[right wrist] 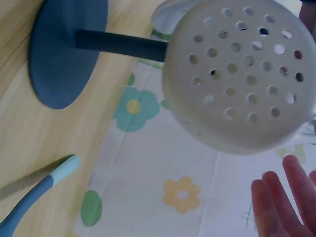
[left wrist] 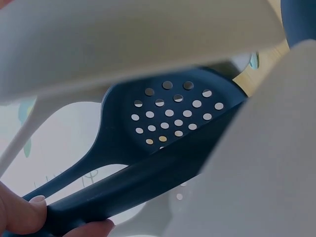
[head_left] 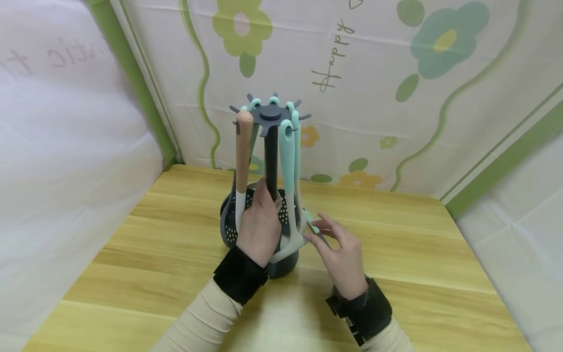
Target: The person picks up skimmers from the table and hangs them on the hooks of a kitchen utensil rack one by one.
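My left hand (head_left: 260, 226) grips the dark pole (head_left: 271, 164) of a utensil stand; its thumb and a finger lie round the pole (left wrist: 133, 190) in the left wrist view. Utensils hang from hooks at the top, among them one with a wooden handle (head_left: 244, 151) and one with a mint handle (head_left: 288, 164). A dark perforated spoon (left wrist: 168, 106) hangs behind the pole. To the right of the stand, my right hand (head_left: 345, 254) has its fingers extended beside a pale perforated utensil head (right wrist: 242, 79). Its thumb is close to the hanging utensils.
A dark utensil with a mint tip (right wrist: 61, 170) lies on the wooden table (right wrist: 29, 138), partly behind the right hand in the head view. The stand's round dark base (right wrist: 64, 54) rests on the table. A flower-printed curtain (head_left: 369, 98) stands behind.
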{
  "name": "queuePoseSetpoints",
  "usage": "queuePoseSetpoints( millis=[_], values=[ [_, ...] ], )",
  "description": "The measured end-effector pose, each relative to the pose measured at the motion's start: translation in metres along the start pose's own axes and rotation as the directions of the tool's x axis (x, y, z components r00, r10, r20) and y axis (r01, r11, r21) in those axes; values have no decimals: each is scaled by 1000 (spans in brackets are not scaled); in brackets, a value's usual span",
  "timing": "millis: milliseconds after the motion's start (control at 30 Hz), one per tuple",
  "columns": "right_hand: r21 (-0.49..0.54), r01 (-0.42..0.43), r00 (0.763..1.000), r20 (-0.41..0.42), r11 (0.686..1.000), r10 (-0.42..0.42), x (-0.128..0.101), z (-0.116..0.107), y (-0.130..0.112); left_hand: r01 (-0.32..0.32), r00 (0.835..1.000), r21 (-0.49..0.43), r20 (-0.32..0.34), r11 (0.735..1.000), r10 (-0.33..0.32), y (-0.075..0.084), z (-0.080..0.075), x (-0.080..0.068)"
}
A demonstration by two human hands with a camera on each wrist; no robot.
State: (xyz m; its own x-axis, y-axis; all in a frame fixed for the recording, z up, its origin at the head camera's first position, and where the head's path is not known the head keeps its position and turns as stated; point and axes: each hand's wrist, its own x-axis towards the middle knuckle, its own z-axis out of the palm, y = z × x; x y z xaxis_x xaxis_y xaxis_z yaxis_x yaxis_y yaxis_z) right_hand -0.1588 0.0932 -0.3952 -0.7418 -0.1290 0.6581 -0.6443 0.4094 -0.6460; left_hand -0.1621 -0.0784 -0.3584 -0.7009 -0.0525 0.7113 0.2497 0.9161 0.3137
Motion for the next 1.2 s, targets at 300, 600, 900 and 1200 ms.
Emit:
queuePoseSetpoints(
  millis=[300,600,900,1200],
  values=[
    [-66,-125,992,16,990,126,-2,-4,10,-1,1000,1,-24,1000,1,0,1,-1],
    [-81,-210,976,48,974,214,-5,-7,17,-10,999,6,-38,1000,10,0,1,-1],
    [-167,-270,951,108,948,290,-6,-9,31,-14,999,17,-51,1000,15,0,1,0],
    [-287,-324,906,180,902,383,-6,-11,44,0,999,2,-33,1000,0,0,2,0]
  ],
)
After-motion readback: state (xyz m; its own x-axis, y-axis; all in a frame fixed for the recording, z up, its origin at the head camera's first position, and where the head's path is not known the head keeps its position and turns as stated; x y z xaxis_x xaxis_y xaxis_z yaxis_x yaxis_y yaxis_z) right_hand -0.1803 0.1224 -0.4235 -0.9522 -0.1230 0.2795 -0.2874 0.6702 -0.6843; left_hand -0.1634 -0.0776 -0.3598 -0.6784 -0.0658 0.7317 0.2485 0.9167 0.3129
